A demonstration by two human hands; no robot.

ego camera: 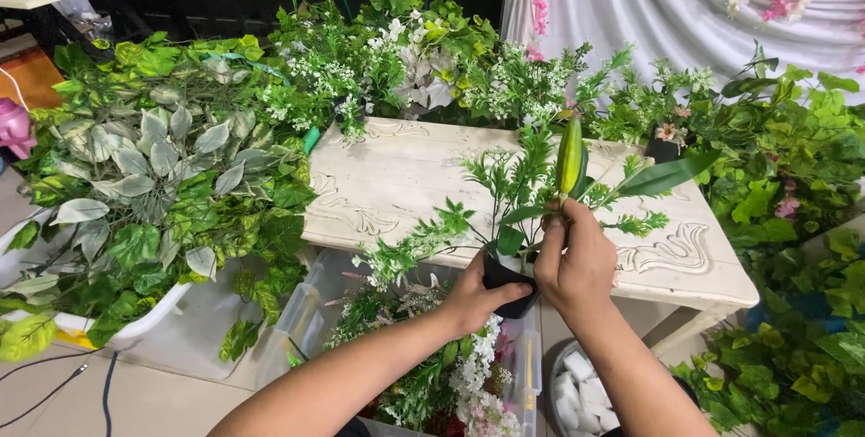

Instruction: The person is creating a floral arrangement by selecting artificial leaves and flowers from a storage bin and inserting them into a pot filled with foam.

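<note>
Both hands meet: left hand wraps a small black pot of greenery; right hand pinches its lily bud stem, above the table edge.

Two bare forearms, no sleeves in view.
Left hand and right hand: no rings, watch, bracelets or gloves; short, unpainted nails on visible fingers.

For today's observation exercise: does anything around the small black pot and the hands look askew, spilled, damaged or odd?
Nothing stands out. The left hand grips the small black pot upright, and the right hand pinches the stem of a green lily bud standing straight. The white carved table shows no spill.
</note>
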